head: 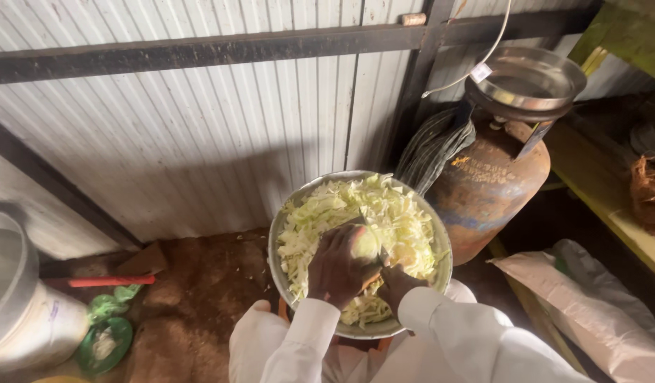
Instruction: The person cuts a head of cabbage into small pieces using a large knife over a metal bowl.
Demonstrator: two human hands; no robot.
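Holding: the left hand [339, 264] wraps a pale cabbage piece [366, 243] from above, its grip closed around it.
Right hand: the right hand [398, 284] sits just beside the left one, low over the bowl; I cannot tell what its grip holds.
Bowl: one round metal bowl [278, 234] full of cut cabbage [384, 209], in front of the person's white sleeves.
Edges: the cut pieces reach almost to the rim all around.
Room: a ridged metal wall [200, 135] is close behind; one rusty gas tank [483, 188] stands just right of the bowl.
Floor: open brown floor [200, 284] on the left, with one white bucket [29, 319] far left.
Hands: two.
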